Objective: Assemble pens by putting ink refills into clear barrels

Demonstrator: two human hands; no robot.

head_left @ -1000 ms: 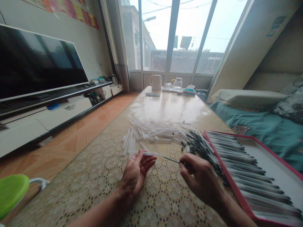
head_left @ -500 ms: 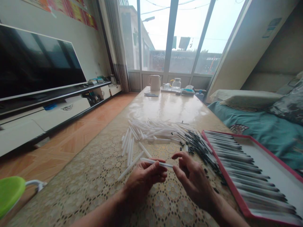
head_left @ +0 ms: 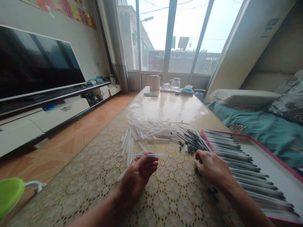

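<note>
My left hand pinches a white pen barrel between thumb and fingers, roughly level above the patterned tablecloth. My right hand is down at the near end of a bundle of black pen refills. Its fingers are curled together, and whatever they hold is hidden. Small black caps lie beside the refills. A loose pile of white pen barrels spreads across the table beyond my left hand. To the right, a red-rimmed box holds a row of pens with dark ends.
At the table's far end stand a beige kettle, a glass jug and a tissue pack. A green stool is at the lower left. On the right is a sofa with a teal cover.
My right hand has left the barrel's end and moved right to the refills and caps, its fingers curling in. The left hand has shifted slightly up and left, still holding the barrel.
</note>
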